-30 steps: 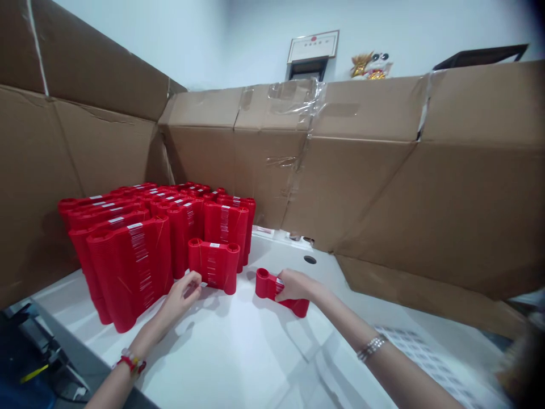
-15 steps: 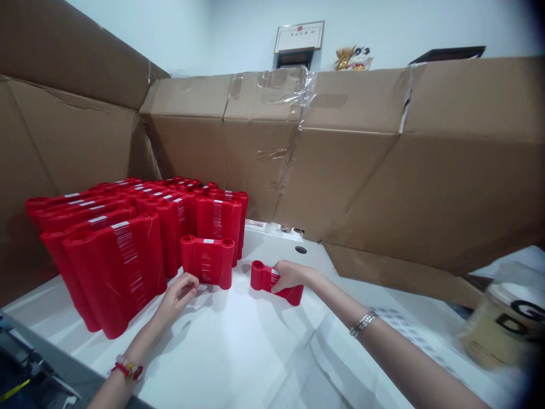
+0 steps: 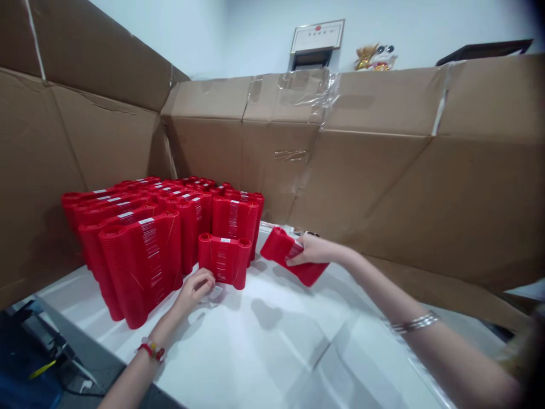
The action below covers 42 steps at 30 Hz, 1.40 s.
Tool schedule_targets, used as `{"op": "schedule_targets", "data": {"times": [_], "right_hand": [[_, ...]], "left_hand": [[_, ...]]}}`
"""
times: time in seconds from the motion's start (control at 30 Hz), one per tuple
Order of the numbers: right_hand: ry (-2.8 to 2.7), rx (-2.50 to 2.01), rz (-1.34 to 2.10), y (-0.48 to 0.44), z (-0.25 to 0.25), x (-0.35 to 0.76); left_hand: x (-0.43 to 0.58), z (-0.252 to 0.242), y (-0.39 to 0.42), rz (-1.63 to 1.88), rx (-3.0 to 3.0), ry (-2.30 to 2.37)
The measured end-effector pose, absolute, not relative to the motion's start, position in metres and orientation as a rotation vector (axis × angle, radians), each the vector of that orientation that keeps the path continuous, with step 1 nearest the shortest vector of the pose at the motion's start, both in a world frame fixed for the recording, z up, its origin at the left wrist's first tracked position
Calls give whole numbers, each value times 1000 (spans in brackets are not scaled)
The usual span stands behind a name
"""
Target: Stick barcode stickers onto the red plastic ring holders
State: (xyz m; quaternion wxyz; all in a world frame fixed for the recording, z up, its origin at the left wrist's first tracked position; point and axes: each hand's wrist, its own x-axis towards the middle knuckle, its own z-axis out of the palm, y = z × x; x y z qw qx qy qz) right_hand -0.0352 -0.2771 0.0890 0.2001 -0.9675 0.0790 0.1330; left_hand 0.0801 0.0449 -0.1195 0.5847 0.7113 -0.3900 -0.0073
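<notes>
My right hand (image 3: pixel 310 250) grips a small stack of red plastic cartridge frames (image 3: pixel 289 262) and holds it tilted, a little above the white table (image 3: pixel 272 346). A short stack of the same red frames (image 3: pixel 224 259) stands upright on the table just to its left. My left hand (image 3: pixel 196 287) rests on the table in front of that short stack, fingers curled on a small white label sheet (image 3: pixel 215 293). Behind and to the left stand several tall stacks of red frames (image 3: pixel 140 250) with white barcode labels.
Brown cardboard walls (image 3: pixel 383 170) enclose the table at the back, left and right. A framed certificate (image 3: pixel 317 35) and a small figurine (image 3: pixel 374 57) show above the cardboard. Dark equipment with cables (image 3: pixel 25 363) lies off the table's left edge.
My right hand has lifted the small red stack off the table and carried it back and up, tilting it. My left hand stayed by the short stack, now pressing on the label sheet.
</notes>
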Motion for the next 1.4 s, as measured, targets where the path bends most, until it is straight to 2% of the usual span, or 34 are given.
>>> {"op": "schedule_targets", "data": {"times": [0.13,0.27,0.6,0.9,1.4], "right_hand": [[6,-2683,196,-231,157,-24],[-170,-2745,196,-177,185,13],[-233,-3045,338,-136,164,77],[-305,-3112,414,-129,151,81],[-258,-3151,523,-131,145,94]], "left_hand": [[73,-121,44,-62,1623,-876],[67,-120,45,-134,1610,-876],[73,-124,45,-125,1623,-866],[62,-112,47,-163,1632,-821],[69,-125,43,-119,1602,-762]]}}
